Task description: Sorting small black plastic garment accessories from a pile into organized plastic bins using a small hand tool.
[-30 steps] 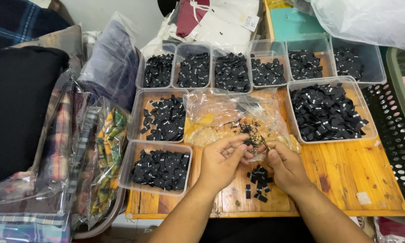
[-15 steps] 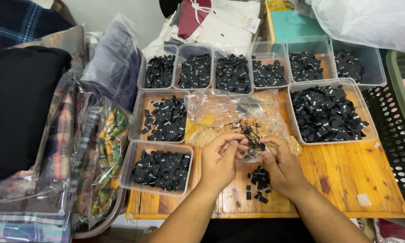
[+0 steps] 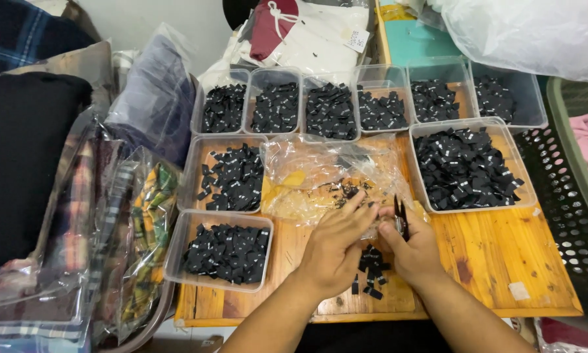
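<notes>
My left hand and right hand meet low over the wooden counter, fingers pinched together on a small black label; small snips rest in my right. Cut labels heap directly beneath. Beyond lies a crumpled clear bag, then clear tubs sorting labels. Bagged clothes crowd around.

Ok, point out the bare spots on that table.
Bare wood right of the right hand, below the big tray. A small strip between the near tray and left hand. Elsewhere it's crowded.
</notes>
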